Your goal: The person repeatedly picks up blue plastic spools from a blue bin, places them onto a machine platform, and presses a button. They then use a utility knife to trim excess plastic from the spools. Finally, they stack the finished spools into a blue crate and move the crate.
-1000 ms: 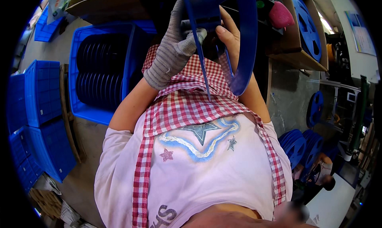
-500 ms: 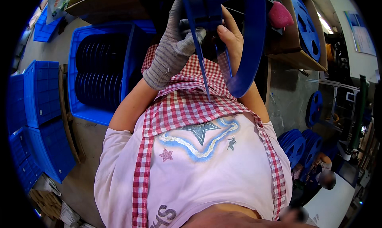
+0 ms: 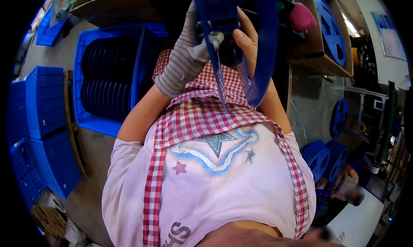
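Head view: you hold the reel (image 3: 267, 40) before your waist, at the top edge, which cuts off part of it. Your left hand (image 3: 183, 64), gloved, is clamped on the left flange, thumb turned toward the hub. Your right hand (image 3: 248, 42), bare, has its thumb and fingers parted between the flanges; whether they bear on the hub cannot be told. The reel appears to be carried from both sides to keep it steady on edge, and the glove probably guards against the thin rim.

Placement: the crate (image 3: 78, 85) sits beside your left arm, presumably for easy reach. Its discs (image 3: 107, 94) stand on edge in two rows, likely to save space and let each be drawn singly. At your right, a carton (image 3: 307, 59) has a second reel (image 3: 330, 29) upright.

Condition: the reel is glossy blue, with two flanges around a darker hub. Its left flange shows nearly edge-on; the right is slightly blurred. No damage is discernible.
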`<state>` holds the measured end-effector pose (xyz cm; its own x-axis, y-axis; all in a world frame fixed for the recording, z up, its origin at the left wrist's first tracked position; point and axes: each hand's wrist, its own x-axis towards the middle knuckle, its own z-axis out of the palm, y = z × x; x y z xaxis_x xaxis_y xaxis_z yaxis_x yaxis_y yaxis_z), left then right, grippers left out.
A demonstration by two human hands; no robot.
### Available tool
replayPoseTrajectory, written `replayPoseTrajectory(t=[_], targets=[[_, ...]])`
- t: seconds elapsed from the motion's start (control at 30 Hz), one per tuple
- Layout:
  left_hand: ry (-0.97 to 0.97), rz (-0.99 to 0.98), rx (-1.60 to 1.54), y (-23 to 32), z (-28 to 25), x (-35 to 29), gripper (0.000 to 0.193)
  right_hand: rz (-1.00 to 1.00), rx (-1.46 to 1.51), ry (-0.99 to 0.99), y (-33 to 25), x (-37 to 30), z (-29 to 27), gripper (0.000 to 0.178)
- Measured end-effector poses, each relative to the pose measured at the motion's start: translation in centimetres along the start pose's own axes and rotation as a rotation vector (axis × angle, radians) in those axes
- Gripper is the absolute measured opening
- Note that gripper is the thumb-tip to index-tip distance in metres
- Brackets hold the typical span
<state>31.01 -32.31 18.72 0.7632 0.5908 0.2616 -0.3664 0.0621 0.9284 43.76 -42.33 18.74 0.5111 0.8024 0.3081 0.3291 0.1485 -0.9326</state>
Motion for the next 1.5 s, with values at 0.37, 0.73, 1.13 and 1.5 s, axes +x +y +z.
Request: replayPoseTrajectory(t=[0.37, 0.73, 1.13, 1.5], targets=[[-0.328, 0.012, -0.192, -1.3, -2.4, 7.4, 0.043, -0.097, -0.556, -0.098, -4.8, 5.0, -8.3, 0.065], [-0.481, -0.039, -0.511, -3.3, -9.9, 27.7, 0.023, 0.084, -0.876, -0.203, -1.0, 22.5, -14.4, 0.062], [-0.199, 0.016, -0.16, -5.8, -11.9, 28.7, 0.04, 0.127, -1.156, -0.328, 2.3, 29.5, -13.8, 0.066], [0.09, 0.176, 0.818, -0.6, -11.1, 17.0, 0.068, -0.355, -0.952, 0.105, 2.7, 17.1, -18.0, 0.08]])
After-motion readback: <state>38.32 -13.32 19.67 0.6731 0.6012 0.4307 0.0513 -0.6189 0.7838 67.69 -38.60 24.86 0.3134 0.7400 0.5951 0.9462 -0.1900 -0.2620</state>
